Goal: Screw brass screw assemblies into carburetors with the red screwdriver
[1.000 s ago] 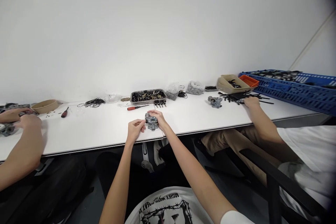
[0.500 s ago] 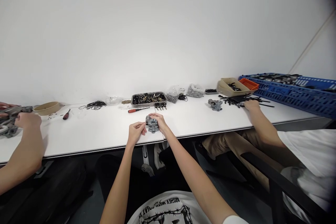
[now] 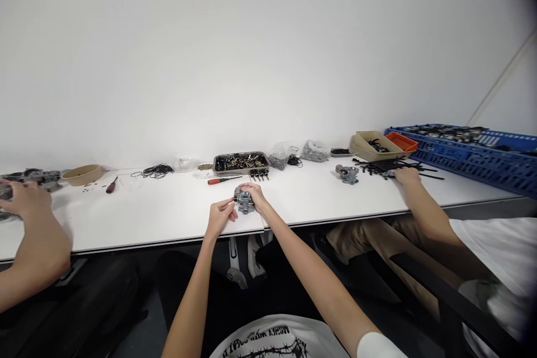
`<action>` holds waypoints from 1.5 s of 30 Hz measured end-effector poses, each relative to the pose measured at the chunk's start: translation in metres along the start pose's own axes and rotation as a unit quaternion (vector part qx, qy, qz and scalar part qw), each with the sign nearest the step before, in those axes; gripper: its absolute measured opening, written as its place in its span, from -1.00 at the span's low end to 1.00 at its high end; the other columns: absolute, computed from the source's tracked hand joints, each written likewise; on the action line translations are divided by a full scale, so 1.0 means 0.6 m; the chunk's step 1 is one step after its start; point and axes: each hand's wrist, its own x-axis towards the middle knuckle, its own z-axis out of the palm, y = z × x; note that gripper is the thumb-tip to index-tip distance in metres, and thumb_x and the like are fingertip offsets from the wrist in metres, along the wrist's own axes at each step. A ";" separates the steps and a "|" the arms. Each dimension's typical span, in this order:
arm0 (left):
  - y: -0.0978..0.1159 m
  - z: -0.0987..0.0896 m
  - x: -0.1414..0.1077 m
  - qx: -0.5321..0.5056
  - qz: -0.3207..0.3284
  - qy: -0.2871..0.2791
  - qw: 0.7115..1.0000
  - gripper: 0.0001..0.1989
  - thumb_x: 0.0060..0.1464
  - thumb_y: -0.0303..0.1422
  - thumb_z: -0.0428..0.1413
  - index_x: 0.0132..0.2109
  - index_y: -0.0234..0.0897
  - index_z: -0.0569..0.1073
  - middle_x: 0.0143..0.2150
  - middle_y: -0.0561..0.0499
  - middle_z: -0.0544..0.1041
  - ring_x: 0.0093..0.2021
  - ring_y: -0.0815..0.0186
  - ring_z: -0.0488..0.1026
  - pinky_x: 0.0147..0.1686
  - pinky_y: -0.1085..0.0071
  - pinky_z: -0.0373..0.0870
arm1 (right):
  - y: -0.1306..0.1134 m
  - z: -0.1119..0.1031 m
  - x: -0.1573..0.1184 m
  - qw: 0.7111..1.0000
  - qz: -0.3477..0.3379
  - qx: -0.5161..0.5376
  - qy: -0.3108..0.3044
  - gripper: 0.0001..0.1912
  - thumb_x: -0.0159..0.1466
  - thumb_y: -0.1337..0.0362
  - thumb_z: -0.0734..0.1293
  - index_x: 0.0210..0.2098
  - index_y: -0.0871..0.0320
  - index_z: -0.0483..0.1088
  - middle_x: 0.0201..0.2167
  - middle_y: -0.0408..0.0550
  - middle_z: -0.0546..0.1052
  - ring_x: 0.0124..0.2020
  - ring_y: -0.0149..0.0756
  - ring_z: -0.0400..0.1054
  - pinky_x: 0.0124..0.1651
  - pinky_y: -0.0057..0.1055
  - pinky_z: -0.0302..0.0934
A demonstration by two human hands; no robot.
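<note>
Person's arms: both bare forearms reach forward from the bottom edge and converge at the near edge of the long white table [image 3: 168, 218].
Left hand: the left hand [image 3: 220, 216] rests at the table's near edge, wrist low, fingers curled, with thumb and forefinger tips pinched together and touching the left side of the part.
Right hand: the right hand [image 3: 255, 194] arches over the part from behind and from the right, fingers bent and wrapped round its far side.
Held part: a small grey cast-metal housing with a round opening on top [image 3: 244, 201] sits on the table between the two hands, close to the near edge.
Just beyond: a screwdriver with a red handle [image 3: 224, 180] lies flat, and a short row of small black pieces [image 3: 259, 175] stands near it.
Farther back: a shallow grey metal tray of black and brass small parts [image 3: 240, 162] sits by the wall, beside clear plastic bags of tiny dark parts [image 3: 278, 154].
Right neighbour: another person's hand [image 3: 406, 176] lies on a pile of thin black rods [image 3: 386, 166]; a second grey metal housing [image 3: 348, 173] sits just to its left. How its fingers stand cannot be told.
Far right: a tan tray [image 3: 371, 147] and a blue plastic crate [image 3: 470, 154].
Left neighbour: another person's hand [image 3: 23, 197] rests by the table's left end, near a tan bowl [image 3: 83, 174].
</note>
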 end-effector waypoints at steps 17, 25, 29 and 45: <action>-0.011 0.001 0.006 0.006 -0.005 -0.004 1.000 -0.36 0.00 -0.22 0.11 0.17 -0.53 0.32 -0.57 -0.04 0.50 -0.63 0.42 0.33 -0.53 0.49 0.29 | 0.000 -0.008 0.042 0.993 0.022 -0.041 -0.109 -0.71 -0.08 0.23 0.39 -0.35 0.22 0.52 -0.40 -0.03 0.56 -0.43 -0.30 0.40 -0.41 -0.43 0.25; -0.012 -0.025 0.039 0.049 0.004 0.052 0.997 -0.58 -0.05 -0.35 0.00 -0.02 -0.40 0.43 -0.40 -0.04 0.52 -0.53 0.42 0.39 -0.48 0.47 0.32 | -0.022 -0.060 0.085 0.985 0.068 -0.117 -0.111 -0.80 0.10 0.26 0.37 -0.33 0.28 0.52 -0.31 0.07 0.58 -0.33 -0.32 0.44 -0.39 -0.51 0.24; -0.002 -0.056 0.094 0.131 0.004 0.076 0.988 -0.67 -0.07 -0.37 0.00 -0.16 -0.38 0.50 -0.36 -0.07 0.54 -0.42 0.38 0.42 -0.36 0.43 0.35 | -0.053 -0.110 0.125 0.980 0.082 -0.160 -0.088 -0.84 0.16 0.38 0.32 -0.27 0.28 0.50 -0.27 0.10 0.58 -0.37 -0.36 0.44 -0.37 -0.50 0.27; -0.014 -0.164 0.333 0.488 -0.014 0.001 0.873 -0.58 -0.10 -0.10 0.20 -0.13 -0.27 0.53 -0.21 -0.16 0.47 -0.11 0.05 0.38 -0.03 0.11 0.34 | -0.154 -0.174 0.343 0.963 0.019 -0.253 -0.093 -0.86 0.22 0.37 0.29 -0.26 0.20 0.49 -0.18 0.03 0.55 -0.28 -0.38 0.41 -0.27 -0.48 0.27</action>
